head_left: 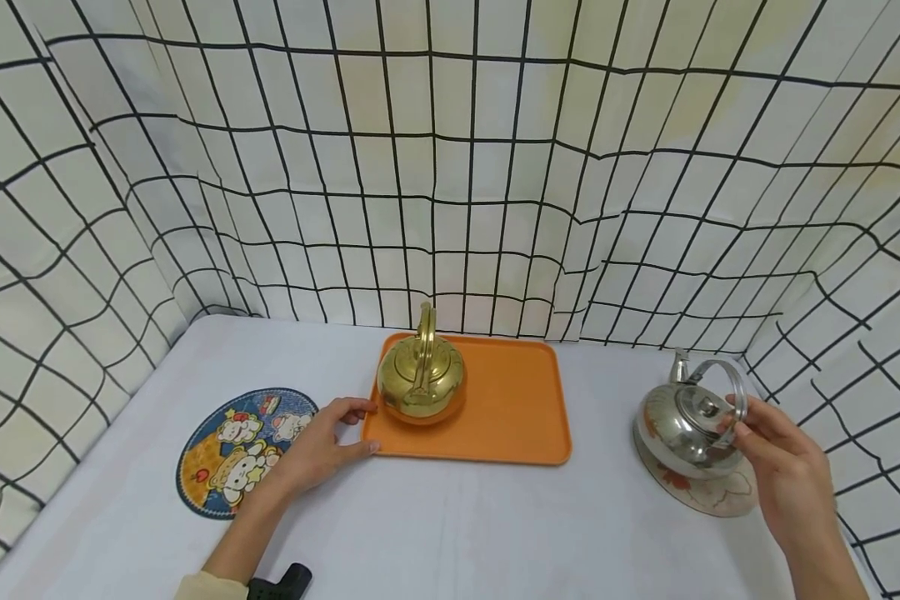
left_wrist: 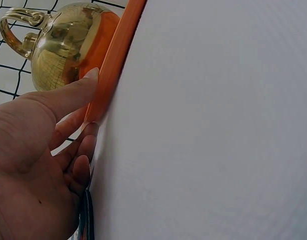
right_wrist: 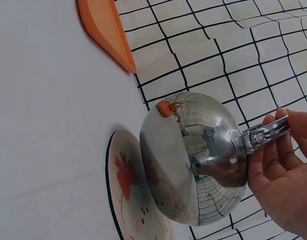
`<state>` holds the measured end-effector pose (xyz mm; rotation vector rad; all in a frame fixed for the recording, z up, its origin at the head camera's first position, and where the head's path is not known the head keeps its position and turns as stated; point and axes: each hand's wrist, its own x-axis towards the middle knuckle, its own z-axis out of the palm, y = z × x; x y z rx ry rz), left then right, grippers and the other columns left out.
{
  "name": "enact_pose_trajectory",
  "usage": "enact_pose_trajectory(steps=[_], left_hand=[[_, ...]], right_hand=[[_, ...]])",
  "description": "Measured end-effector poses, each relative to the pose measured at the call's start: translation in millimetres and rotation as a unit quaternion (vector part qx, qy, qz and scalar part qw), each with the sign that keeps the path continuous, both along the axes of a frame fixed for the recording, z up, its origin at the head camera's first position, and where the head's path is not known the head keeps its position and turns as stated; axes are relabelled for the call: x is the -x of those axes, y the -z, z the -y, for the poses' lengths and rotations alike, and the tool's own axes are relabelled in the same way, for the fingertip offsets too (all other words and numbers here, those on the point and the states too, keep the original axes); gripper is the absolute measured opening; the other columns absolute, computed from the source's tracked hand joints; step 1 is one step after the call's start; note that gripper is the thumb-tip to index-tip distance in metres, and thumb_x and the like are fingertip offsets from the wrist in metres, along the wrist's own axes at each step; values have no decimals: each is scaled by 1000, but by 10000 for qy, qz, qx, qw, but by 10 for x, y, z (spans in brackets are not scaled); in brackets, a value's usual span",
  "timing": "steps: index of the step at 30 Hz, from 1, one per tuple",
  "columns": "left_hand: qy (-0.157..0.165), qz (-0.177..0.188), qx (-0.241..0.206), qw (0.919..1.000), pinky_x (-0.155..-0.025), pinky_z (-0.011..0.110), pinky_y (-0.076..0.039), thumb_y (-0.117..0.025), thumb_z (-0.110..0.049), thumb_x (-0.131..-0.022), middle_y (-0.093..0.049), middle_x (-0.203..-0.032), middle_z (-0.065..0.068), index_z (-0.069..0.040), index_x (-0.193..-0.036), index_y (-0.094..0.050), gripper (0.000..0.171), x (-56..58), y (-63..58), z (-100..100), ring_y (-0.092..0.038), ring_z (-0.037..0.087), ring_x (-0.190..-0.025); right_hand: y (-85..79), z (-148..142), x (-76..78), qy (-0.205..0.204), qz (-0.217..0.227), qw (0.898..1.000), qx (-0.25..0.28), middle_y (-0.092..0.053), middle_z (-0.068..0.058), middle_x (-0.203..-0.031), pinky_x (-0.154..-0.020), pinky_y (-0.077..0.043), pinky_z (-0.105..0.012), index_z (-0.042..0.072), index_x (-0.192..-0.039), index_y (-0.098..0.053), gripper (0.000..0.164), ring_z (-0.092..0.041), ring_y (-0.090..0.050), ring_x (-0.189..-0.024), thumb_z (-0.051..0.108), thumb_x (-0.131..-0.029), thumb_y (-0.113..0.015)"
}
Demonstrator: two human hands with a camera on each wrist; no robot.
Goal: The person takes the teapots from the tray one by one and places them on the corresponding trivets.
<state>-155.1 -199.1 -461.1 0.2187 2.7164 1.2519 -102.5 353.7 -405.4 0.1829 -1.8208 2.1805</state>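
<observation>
My right hand (head_left: 791, 471) grips the arched handle of a shiny silver kettle (head_left: 686, 429). In the right wrist view, the kettle (right_wrist: 193, 160) hangs just over a round floral mat (right_wrist: 126, 185), with a narrow gap showing at one side. My left hand (head_left: 322, 442) holds the near left corner of an orange tray (head_left: 510, 400), thumb on the front rim and fingers at the left side. A gold kettle (head_left: 420, 379) stands upright on the tray's left part, its handle raised. The left wrist view shows my thumb (left_wrist: 78, 92) against the tray rim (left_wrist: 116, 60).
Left of the tray lies a round cartoon-print mat (head_left: 228, 458), partly covered by my left forearm. A white cloth (head_left: 480, 533) covers the table. Black-grid white curtains (head_left: 450, 167) enclose the back and both sides.
</observation>
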Motion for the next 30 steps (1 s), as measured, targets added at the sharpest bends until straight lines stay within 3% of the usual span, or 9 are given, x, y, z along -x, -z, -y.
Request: enact_pose_trajectory(steps=[13,30], left_hand=[[14,-24,5,10000,-96,42,-44,-81,-26,-91,-61,-132,10,-12,-139,-61,54,23,17,-15,-53,27,-121],[-45,-79,91,9999,-96,39,-45,-82,-25,-91,-62,-133,9,-13,-140,-61,55,-4,16,-2,-54,27,-122]], right_hand=[[37,-100,-41,26,-136,9993,361,-78,-1,-114,-93,-50,-19,-5,-138,-62,41,-10,-72,-100,-15,-103,-43],[80,-178,-46,245,135,9992,294,-76,2,-117,-93,-48,-17,-1,-137,-64,38,-9,-70,-100,-11,-104,-47]])
